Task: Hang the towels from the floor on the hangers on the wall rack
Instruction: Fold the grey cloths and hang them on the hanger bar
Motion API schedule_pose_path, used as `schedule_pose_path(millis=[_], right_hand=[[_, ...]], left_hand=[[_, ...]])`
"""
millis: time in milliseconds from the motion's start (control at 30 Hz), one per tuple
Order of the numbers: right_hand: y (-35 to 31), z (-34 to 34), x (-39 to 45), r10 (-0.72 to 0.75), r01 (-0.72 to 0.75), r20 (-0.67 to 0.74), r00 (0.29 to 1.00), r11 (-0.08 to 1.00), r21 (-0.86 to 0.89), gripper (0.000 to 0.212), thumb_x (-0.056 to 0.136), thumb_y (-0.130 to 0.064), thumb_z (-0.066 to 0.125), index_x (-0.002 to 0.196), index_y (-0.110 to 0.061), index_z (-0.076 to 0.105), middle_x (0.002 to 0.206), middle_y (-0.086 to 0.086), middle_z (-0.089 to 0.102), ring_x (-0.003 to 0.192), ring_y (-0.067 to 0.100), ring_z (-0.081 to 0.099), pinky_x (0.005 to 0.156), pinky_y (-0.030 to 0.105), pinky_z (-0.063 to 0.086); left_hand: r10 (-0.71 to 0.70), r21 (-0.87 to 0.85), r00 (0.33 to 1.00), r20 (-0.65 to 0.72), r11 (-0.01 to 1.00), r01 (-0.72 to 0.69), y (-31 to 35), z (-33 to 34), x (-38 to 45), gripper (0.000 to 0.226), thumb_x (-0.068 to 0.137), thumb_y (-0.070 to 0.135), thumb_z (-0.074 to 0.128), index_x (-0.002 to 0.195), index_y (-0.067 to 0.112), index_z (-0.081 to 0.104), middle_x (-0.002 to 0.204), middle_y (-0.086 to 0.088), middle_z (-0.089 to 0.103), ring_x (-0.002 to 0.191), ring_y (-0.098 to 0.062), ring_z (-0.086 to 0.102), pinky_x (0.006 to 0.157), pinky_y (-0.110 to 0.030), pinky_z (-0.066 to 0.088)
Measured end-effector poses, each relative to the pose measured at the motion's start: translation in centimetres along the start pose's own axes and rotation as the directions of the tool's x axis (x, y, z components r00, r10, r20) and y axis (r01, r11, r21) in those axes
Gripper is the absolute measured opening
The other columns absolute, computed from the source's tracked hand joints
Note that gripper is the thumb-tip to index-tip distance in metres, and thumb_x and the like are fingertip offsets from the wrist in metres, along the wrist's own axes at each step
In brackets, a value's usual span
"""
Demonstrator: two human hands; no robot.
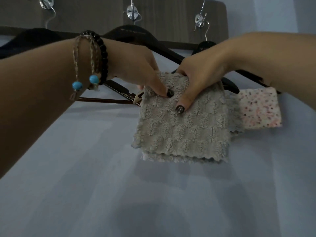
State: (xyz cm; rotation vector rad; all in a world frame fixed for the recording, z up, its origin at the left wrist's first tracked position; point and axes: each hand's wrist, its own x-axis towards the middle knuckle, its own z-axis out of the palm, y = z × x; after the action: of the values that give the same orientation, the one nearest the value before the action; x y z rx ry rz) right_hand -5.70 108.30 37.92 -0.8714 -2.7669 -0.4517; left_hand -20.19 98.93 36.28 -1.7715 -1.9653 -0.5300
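A grey fluffy towel point(183, 127) hangs folded over the bar of a dark hanger point(106, 99) at the middle of the wall. My left hand point(136, 69) pinches its upper left corner, thumb on the front. My right hand point(203, 74) grips the towel's top fold, thumb pressed on the front. To the right, a white towel with pink and dark speckles point(259, 108) hangs on another dark hanger point(230, 84). The fingers behind the grey towel are hidden.
A grey-brown wall rack point(171, 16) runs along the top with three chrome hooks point(132, 12), each carrying a wire hanger hook. Another dark hanger point(25, 40) hangs at the far left. Pale wall fills the lower part of the view.
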Motion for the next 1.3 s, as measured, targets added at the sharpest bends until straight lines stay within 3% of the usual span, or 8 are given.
schedule_pose_path(millis=[233,300,367,467,633,900,1100,1300], right_hand=[[0.4,3.9,-0.1,-0.060,0.073,-0.329,0.943,0.997,0.028,0.087,0.046,-0.072,0.075,0.118,-0.025,0.062,0.110,-0.012,0.066,0.098,0.007,0.061,0.089,0.032,0.052],[1.0,7.1,-1.0,-0.125,0.219,-0.662,0.739,0.974,0.060,0.064,0.069,-0.052,0.078,0.120,-0.017,0.062,0.113,-0.008,0.060,0.102,0.008,0.057,0.090,0.030,0.050],[1.2,11.0,-2.0,-0.062,0.306,-0.928,0.368,0.950,0.058,0.030,0.082,-0.024,0.073,0.106,-0.008,0.065,0.101,0.000,0.062,0.091,0.011,0.059,0.080,0.029,0.052],[0.3,16.5,-2.6,0.351,0.368,-0.929,0.119,0.854,0.369,0.015,0.081,-0.017,0.068,0.092,-0.014,0.058,0.086,0.000,0.062,0.074,0.009,0.059,0.067,0.020,0.050],[-0.9,20.9,-0.6,0.710,0.354,-0.445,0.546,0.286,0.890,0.021,0.081,-0.023,0.073,0.097,-0.023,0.061,0.086,-0.001,0.070,0.078,0.009,0.067,0.074,0.034,0.055],[0.4,19.3,-1.4,0.738,0.504,-0.588,0.332,0.388,0.772,0.021,0.092,-0.018,0.059,0.073,-0.026,0.063,0.050,-0.018,0.048,0.046,-0.001,0.038,0.042,0.014,0.031],[1.9,15.4,-1.8,0.685,0.409,-0.611,0.397,0.464,0.786,0.013,0.088,-0.021,0.058,0.082,-0.022,0.070,0.069,-0.011,0.067,0.067,0.008,0.062,0.059,0.022,0.046],[3.0,11.9,-1.1,0.674,0.264,-0.337,0.658,0.213,0.941,0.038,0.072,-0.040,0.071,0.095,-0.009,0.072,0.097,0.008,0.074,0.091,0.026,0.070,0.093,0.040,0.050]], left_hand=[[0.147,0.020,0.876,-0.459,0.988,-0.155,-2.4,5.3,-1.0,0.043,0.077,0.051,0.065,0.111,0.026,0.060,0.103,0.009,0.056,0.089,-0.008,0.053,0.069,-0.022,0.040],[0.140,-0.093,0.666,-0.733,0.949,-0.301,-3.2,8.6,-2.8,0.029,0.086,0.033,0.063,0.112,0.019,0.059,0.111,0.003,0.054,0.097,-0.010,0.054,0.077,-0.023,0.047],[-0.039,-0.251,0.512,-0.858,0.901,-0.353,-3.6,12.3,-4.2,0.018,0.087,0.020,0.063,0.102,0.016,0.055,0.105,-0.002,0.057,0.093,-0.013,0.056,0.078,-0.025,0.050],[-0.399,-0.635,0.587,-0.704,0.724,-0.269,-3.6,16.7,-4.9,0.022,0.089,0.022,0.063,0.105,0.020,0.048,0.112,-0.001,0.057,0.097,-0.011,0.057,0.080,-0.030,0.053],[-0.526,-0.874,0.751,-0.399,0.467,-0.137,-2.6,19.0,-4.0,0.020,0.091,0.022,0.062,0.110,0.015,0.060,0.095,0.005,0.066,0.084,-0.011,0.064,0.082,-0.043,0.056],[-0.469,-0.910,0.780,-0.415,0.230,-0.346,-1.7,17.8,-3.9,0.018,0.093,0.018,0.056,0.083,0.017,0.071,0.097,-0.003,0.071,0.091,-0.014,0.065,0.080,-0.030,0.053],[-0.404,-0.924,0.832,-0.380,0.200,-0.325,-1.4,15.9,-1.7,0.031,0.087,0.000,0.063,0.112,0.016,0.057,0.104,-0.001,0.066,0.082,-0.007,0.063,0.069,-0.019,0.051],[-0.423,-0.961,0.875,-0.234,0.235,-0.144,-1.9,15.0,0.4,0.041,0.091,0.025,0.064,0.130,0.017,0.054,0.100,-0.001,0.064,0.086,-0.013,0.061,0.082,-0.035,0.057]])
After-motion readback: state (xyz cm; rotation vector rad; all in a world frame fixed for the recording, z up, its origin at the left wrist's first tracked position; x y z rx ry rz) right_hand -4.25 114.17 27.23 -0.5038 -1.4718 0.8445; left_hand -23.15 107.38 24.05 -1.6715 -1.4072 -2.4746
